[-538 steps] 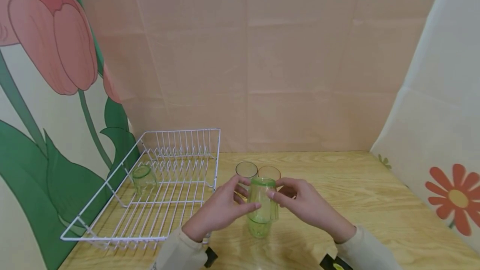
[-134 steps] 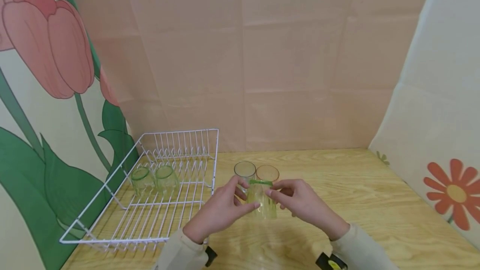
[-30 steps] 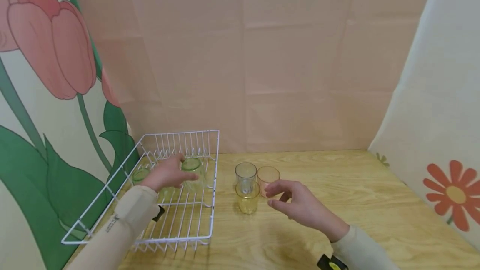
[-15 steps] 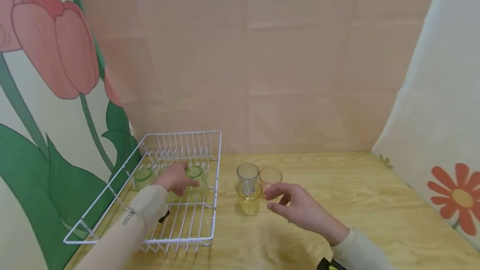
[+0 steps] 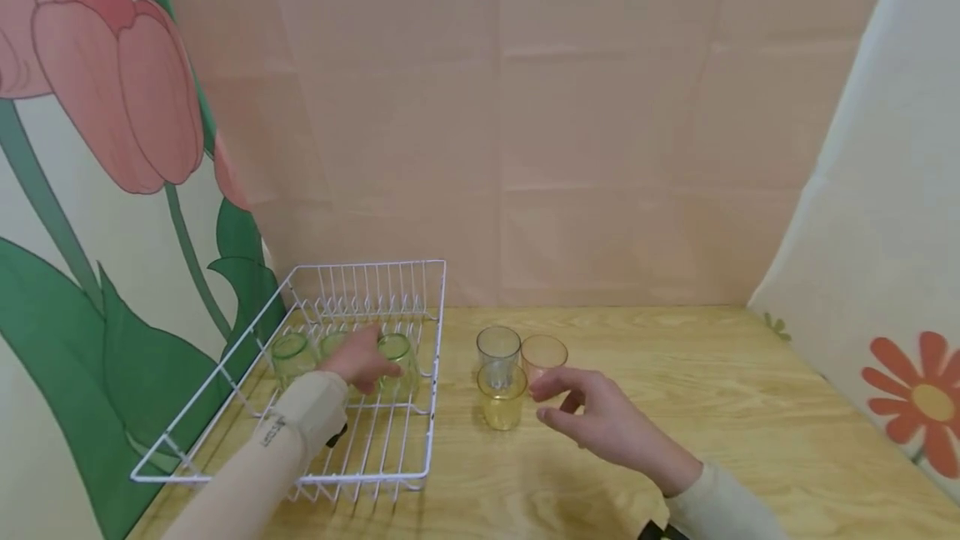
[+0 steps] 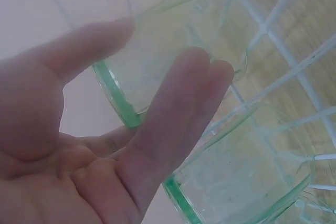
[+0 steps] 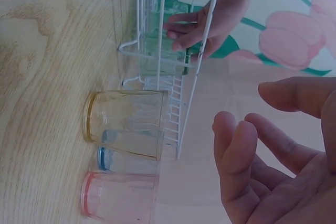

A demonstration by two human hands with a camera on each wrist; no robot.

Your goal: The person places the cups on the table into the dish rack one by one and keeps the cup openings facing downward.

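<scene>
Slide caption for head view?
Left grip by three green glasses in white rack; right grip near yellow glass, gray glass and pink glass on wooden table.

A wood-grain table dressed like a kitchen corner, though whether in a home or a studio cannot be told.
A white wire dish rack (image 5: 375, 477) holding green glasses (image 5: 291, 359) gives the kitchen look; a creased pinkish-brown sheet (image 5: 495, 123) behind the table (image 5: 645, 357) and flower-printed coverings (image 5: 120, 90) at both sides suggest a screened-off, staged spot.
</scene>
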